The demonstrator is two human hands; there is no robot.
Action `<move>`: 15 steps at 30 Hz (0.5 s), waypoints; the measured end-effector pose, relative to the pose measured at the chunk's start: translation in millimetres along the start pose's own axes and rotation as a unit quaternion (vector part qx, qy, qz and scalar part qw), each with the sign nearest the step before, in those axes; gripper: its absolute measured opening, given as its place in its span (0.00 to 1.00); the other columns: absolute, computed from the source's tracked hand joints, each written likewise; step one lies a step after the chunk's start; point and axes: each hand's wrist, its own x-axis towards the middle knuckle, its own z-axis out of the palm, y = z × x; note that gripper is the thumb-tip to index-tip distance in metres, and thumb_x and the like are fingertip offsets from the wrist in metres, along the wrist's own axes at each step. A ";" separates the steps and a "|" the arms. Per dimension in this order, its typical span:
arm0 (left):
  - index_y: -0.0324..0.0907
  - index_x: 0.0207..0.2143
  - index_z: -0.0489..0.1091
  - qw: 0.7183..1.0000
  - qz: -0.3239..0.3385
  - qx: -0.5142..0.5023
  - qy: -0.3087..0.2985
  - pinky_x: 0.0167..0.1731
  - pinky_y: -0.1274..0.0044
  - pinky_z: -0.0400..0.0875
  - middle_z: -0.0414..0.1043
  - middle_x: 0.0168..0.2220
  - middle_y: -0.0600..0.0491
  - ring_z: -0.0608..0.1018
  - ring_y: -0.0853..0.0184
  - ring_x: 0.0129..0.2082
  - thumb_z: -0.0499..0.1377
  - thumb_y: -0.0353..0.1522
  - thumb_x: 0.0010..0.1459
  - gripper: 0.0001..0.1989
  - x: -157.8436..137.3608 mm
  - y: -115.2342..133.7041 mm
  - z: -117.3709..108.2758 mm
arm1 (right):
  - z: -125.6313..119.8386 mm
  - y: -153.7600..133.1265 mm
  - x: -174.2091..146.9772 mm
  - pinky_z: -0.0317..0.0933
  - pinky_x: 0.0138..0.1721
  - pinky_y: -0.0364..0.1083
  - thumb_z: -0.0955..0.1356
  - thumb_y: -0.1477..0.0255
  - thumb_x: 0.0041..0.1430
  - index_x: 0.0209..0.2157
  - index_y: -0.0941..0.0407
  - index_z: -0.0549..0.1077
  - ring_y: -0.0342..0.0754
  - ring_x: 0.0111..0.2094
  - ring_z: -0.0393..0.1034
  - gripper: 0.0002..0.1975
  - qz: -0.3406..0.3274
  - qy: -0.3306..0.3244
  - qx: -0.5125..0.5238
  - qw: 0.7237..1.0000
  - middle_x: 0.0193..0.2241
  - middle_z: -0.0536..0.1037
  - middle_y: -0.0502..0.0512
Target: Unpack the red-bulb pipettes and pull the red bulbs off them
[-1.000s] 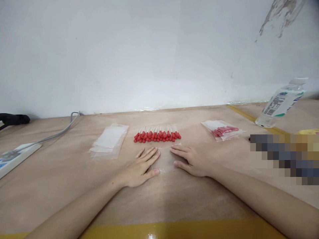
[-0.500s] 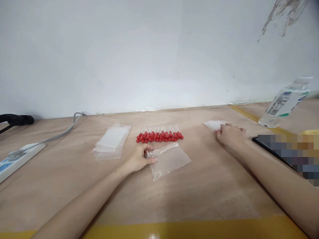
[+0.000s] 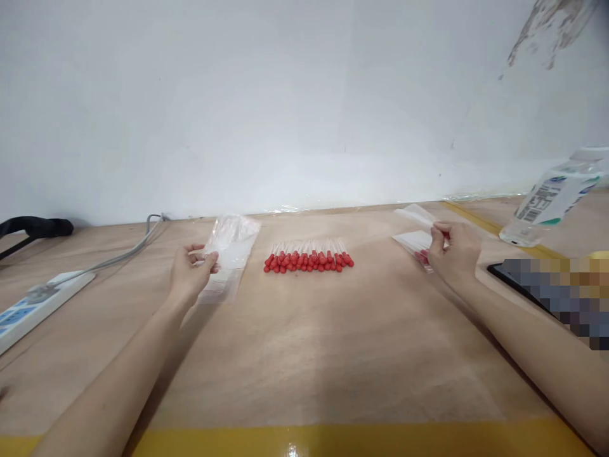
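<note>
My left hand (image 3: 193,271) pinches a clear zip bag (image 3: 233,230) by its near edge. It is over the left stack of flat white pieces in clear plastic (image 3: 219,289). Off to the right, my right hand (image 3: 455,249) holds a thin clear bag (image 3: 415,214) between thumb and fingers, lifted at one side above the right stack of white pieces (image 3: 413,240). Something red shows through the plastic under that hand. Between the hands lies a row of thin clear stems with red bulb ends (image 3: 309,260), like droppers.
A power strip (image 3: 57,298) with a grey cable (image 3: 118,254) lies at the left, near a black object (image 3: 38,226). At the right stand a clear bottle (image 3: 547,200) and a dark-edged flat object (image 3: 518,285), partly blurred out. The wall (image 3: 304,114) closes the table's back.
My left hand has carried the clear zip bag from in front of the red-ended pieces leftward onto the left stack. My right hand has raised a clear bag from the right stack.
</note>
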 end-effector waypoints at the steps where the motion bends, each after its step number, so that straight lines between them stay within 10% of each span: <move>1: 0.42 0.40 0.58 0.998 -0.005 0.060 0.011 0.23 0.79 0.65 0.65 0.25 0.58 0.71 0.71 0.19 0.60 0.33 0.43 0.20 4.9 -7.1 -2.9 | -1.7 -8.5 -2.2 0.58 0.38 0.51 0.60 0.71 0.55 0.32 0.59 0.69 0.52 0.36 0.67 0.08 -0.037 0.015 0.050 0.998 0.32 0.74 0.60; 8: 0.38 0.45 0.59 0.888 0.103 0.447 0.023 0.36 0.66 0.63 0.66 0.35 0.44 0.69 0.52 0.40 0.57 0.36 0.45 0.24 7.7 -32.3 -7.7 | -29.1 -101.2 -48.9 0.63 0.39 0.48 0.63 0.80 0.53 0.36 0.55 0.66 0.47 0.40 0.67 0.09 -0.246 -0.114 0.318 0.909 0.34 0.72 0.57; 12: 0.39 0.44 0.63 0.854 0.247 0.438 0.134 0.41 0.64 0.60 0.64 0.39 0.43 0.65 0.52 0.44 0.56 0.39 0.48 0.20 -8.4 -16.4 1.4 | -31.6 -139.8 -72.5 0.63 0.39 0.48 0.61 0.81 0.54 0.36 0.57 0.67 0.47 0.38 0.66 0.08 -0.308 -0.208 0.366 0.853 0.33 0.73 0.57; 15: 0.39 0.39 0.66 0.858 0.366 0.347 0.094 0.43 0.66 0.60 0.64 0.36 0.46 0.67 0.57 0.41 0.56 0.38 0.51 0.15 -31.8 -1.0 16.5 | -26.2 -158.3 -76.9 0.62 0.37 0.47 0.61 0.80 0.55 0.34 0.58 0.69 0.46 0.36 0.66 0.08 -0.338 -0.249 0.369 0.829 0.32 0.73 0.57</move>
